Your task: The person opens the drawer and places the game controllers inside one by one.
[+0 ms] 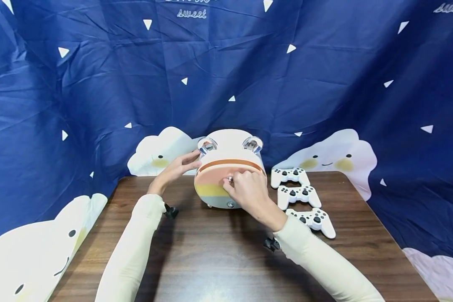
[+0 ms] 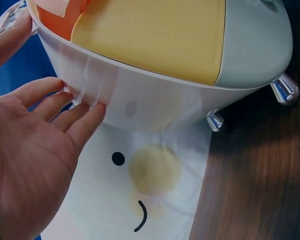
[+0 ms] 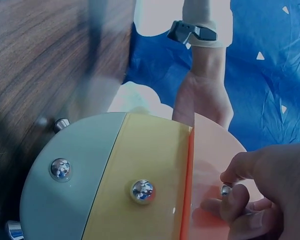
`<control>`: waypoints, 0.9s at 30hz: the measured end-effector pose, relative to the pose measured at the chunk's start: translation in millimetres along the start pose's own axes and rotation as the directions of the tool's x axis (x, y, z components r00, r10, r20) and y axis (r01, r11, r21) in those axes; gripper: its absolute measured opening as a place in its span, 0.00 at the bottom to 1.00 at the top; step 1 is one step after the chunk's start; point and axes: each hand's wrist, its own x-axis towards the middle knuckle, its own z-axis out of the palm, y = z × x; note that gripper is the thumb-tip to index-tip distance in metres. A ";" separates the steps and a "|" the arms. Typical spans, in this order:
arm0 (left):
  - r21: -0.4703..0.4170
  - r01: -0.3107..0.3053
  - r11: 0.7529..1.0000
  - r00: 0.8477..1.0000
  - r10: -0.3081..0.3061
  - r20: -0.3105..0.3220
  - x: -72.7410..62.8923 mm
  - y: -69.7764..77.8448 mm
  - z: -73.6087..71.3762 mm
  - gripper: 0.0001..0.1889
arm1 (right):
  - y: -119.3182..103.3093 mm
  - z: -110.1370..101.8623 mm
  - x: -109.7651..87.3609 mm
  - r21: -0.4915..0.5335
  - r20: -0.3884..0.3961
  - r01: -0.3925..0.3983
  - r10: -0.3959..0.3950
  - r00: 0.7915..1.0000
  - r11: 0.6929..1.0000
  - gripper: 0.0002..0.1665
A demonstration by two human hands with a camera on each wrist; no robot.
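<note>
**Pink drawer looks cracked open, and our left hand isn't gripping anything**

So we've got a little frog-eyed cabinet (image 1: 228,142) standing at the back of the wooden table (image 1: 211,251), front facing us. Our right hand (image 1: 249,191) has thumb and finger clamped on the small chrome knob (image 3: 226,189) of the pink drawer (image 1: 211,174). Our left hand (image 1: 178,167) only rests its fairly straight fingertips on the cabinet's side, fingers slightly apart, thumb up near the front rim.

What could bite us: that knob is tiny and slick-looking, so a weak pinch might slip off. A hard tug could drag the whole thing forward on its shiny feet (image 2: 285,89), or tip it, since the left hand is just touching. And if the drawer got shoved in, that left thumb near the rim could get nipped.

Containers: the pink one seems to be out a bit, with an orange gap above its front, but we can't tell what's inside. The yellow drawer (image 3: 140,155) and green drawer (image 3: 85,145) look closed, contents hidden. Three white game controllers (image 1: 299,193) lie beside the cabinet, on the right.
</note>
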 end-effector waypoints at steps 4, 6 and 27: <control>-0.001 0.004 1.000 1.000 -0.004 -0.005 -0.3 -0.7 -0.5 0.37 | -1.3 -3.2 -2.3 0.012 0.018 0.005 -0.005 1.000 1.000 0.32; -0.002 0.000 1.000 1.000 0.000 -0.005 -0.1 -0.9 -0.4 0.37 | -1.8 -4.6 -3.6 0.012 0.022 0.006 -0.006 1.000 1.000 0.33; -0.004 -0.009 1.000 1.000 0.009 -0.021 2.7 -4.3 1.7 0.37 | -10.6 -24.0 -23.8 0.044 0.039 -0.001 -0.001 0.999 0.999 0.27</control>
